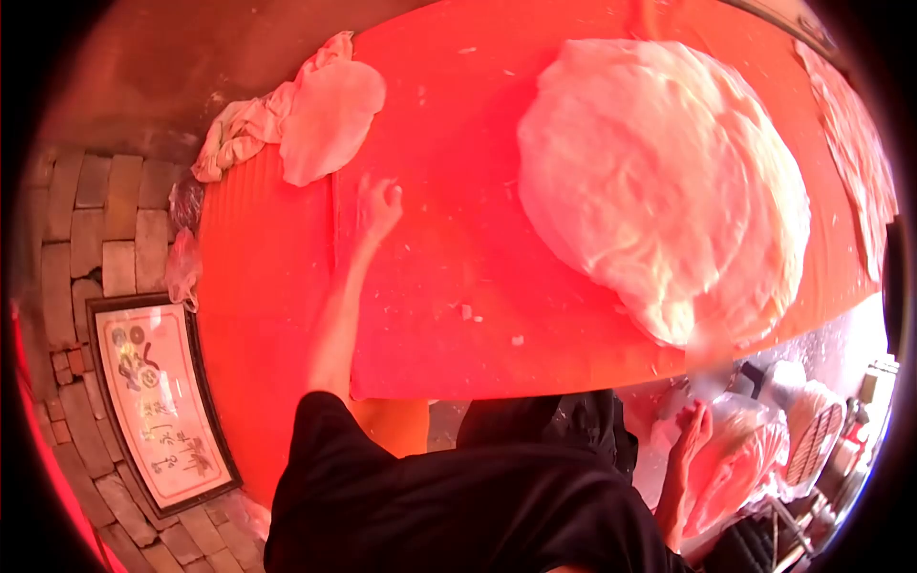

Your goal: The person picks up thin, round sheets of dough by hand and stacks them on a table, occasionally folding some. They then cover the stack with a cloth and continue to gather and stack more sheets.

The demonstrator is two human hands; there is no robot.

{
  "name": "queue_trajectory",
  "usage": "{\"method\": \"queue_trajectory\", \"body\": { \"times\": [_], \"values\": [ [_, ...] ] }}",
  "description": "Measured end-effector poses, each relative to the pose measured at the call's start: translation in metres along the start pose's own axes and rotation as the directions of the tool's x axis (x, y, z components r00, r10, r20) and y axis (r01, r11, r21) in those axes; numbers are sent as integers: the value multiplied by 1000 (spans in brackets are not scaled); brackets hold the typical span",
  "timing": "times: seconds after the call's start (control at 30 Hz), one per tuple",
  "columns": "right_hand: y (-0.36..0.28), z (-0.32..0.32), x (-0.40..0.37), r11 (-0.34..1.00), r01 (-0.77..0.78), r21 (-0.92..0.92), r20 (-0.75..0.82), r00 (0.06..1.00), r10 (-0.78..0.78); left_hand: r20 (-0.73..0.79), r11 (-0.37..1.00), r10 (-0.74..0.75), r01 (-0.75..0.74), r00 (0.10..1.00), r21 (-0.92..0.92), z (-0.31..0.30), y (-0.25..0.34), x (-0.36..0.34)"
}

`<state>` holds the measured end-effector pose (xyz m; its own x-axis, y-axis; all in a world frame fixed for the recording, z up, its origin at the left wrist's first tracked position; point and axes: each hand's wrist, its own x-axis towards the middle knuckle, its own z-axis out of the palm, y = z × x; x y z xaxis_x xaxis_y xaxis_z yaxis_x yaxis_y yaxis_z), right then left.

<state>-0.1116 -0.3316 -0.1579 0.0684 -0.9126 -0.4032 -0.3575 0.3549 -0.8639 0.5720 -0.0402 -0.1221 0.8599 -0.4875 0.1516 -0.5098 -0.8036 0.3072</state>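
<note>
My left hand [380,206] is over the left part of the red-covered table [430,286], its fingers loosely bent and apart with nothing seen in them. Just beyond it lies a flat, pale oval sheet [334,119], overlapping a crumpled light cloth [244,129] at the table's corner. A large, pale, rounded mound of soft layered material [659,172] covers much of the right side, away from both hands. Down beside my body, below the table's near edge, my right hand [690,441] has its fingers stretched out, close to a clear plastic bag with pinkish contents [740,458].
A framed panel with characters [164,406] leans by the brick floor [95,210] at left. Thin plastic bags [183,267] hang at the table's left edge. Small pale scraps [466,311] dot the tabletop. Another pale sheet [845,143] lies along the far right edge.
</note>
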Motion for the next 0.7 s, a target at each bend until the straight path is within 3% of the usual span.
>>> {"method": "queue_trajectory", "body": {
  "times": [0.1,0.23,0.5,0.6,0.7],
  "values": [
    [-15,23,-32,995,-23,-93,57,998,29,-67,906,83,-47,994,420,-20,-45,31],
    [-38,39,-49,985,-11,-171,59,998,22,120,743,-34,-55,992,667,-40,-77,57],
    [-73,59,-47,983,20,-183,63,998,-8,153,815,155,-214,976,539,-79,-111,110],
    [-81,75,-42,993,5,-119,78,997,4,100,822,329,-337,939,459,-108,-97,136],
    [-110,94,-50,985,67,-162,137,990,-45,5,779,543,-507,839,370,-141,-46,185]
  ]
}}
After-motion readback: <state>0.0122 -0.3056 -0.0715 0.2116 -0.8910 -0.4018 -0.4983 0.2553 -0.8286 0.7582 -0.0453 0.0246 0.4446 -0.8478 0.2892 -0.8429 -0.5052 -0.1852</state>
